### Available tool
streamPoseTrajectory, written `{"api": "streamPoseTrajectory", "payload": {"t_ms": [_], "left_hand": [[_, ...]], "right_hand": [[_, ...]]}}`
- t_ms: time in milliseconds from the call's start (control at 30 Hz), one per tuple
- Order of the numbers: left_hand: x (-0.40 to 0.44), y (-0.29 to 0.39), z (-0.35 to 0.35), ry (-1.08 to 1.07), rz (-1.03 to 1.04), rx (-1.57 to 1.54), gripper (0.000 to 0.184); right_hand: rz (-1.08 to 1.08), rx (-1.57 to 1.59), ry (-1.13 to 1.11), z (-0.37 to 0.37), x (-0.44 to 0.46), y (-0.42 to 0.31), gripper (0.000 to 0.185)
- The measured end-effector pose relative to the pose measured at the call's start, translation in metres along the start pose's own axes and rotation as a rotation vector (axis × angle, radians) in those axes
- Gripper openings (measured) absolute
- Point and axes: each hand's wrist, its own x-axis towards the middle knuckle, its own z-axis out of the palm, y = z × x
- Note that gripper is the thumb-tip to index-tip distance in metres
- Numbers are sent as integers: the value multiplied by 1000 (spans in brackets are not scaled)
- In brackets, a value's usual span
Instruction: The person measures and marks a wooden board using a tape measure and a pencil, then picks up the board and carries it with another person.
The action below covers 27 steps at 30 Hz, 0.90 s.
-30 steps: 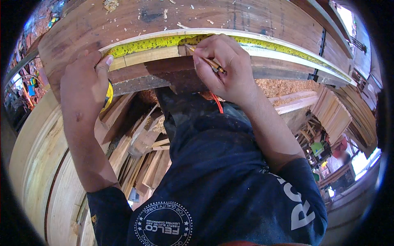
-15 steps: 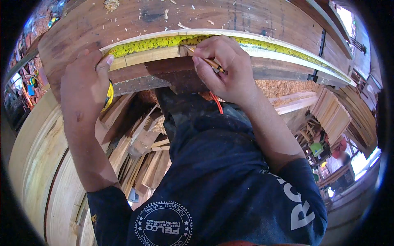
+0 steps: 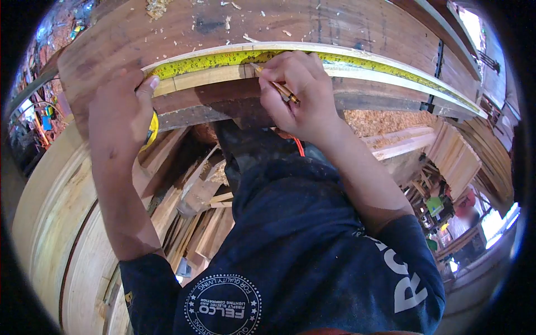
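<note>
One yellow tape measure, blade stretched along a pale wooden strip on a brown workbench. One left hand, closed about the tape's case, thumb at the strip's end. One right hand, fingers pinched on a pencil; point at the blade's near edge, by the 50 mark, contact unclear. Several wood shavings, scattered beyond the strip.

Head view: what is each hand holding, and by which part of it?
Right hand: a pencil, just behind its point. Left hand: the tape measure, at its case end; exact grip hidden.
</note>
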Motion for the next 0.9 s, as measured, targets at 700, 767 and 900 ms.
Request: {"api": "streamPoseTrajectory", "payload": {"t_ms": [700, 767, 900], "left_hand": [[-12, 15, -26, 308, 386, 80, 23], [-14, 10, -20, 376, 512, 6, 21], [-15, 14, -20, -51, 357, 191, 24]], "right_hand": [[352, -125, -875, -69, -90, -29, 21], [419, -133, -832, -81, -109, -21, 25], [494, -133, -663, -112, -139, 7, 32]]}}
